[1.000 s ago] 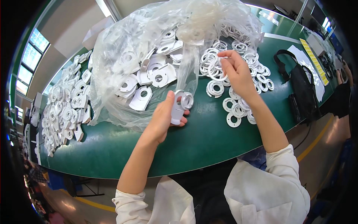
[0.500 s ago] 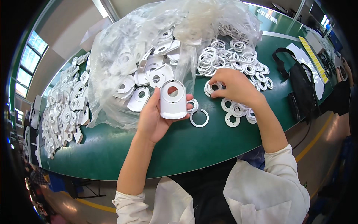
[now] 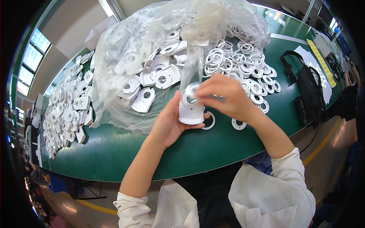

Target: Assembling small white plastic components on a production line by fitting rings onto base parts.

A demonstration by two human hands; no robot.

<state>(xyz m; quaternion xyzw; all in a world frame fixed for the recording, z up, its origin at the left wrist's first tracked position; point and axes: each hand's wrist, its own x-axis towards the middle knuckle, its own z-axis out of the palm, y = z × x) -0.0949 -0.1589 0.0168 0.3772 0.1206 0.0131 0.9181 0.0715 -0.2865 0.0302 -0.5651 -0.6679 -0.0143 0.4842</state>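
My left hand [image 3: 168, 122] is wrapped round a white plastic plate with a round hole [image 3: 191, 116], its fingers under it and thumb along the left side. Above the plate's round end, my right hand [image 3: 229, 99] pinches a white ring [image 3: 194, 89]. Motion blurs the ring and my right fingertips, so I cannot tell whether ring and plate touch. Beside my left fingertips lies an open-looking loose ring [image 3: 211, 121], partly hidden by that hand. Below my right wrist is another flat ring [image 3: 238, 124].
A clear plastic bag [image 3: 114, 102] spills similar plates [image 3: 144, 99] at the middle and rings [image 3: 254, 70] at the right. More plates [image 3: 68, 114] are heaped at the far left of the green table [image 3: 125, 159]. A black bag [image 3: 308, 87] lies at the right edge.
My right hand has lifted a ring from the table and moved left to the plate. The left hand has shifted a little to the right, still holding the plate.
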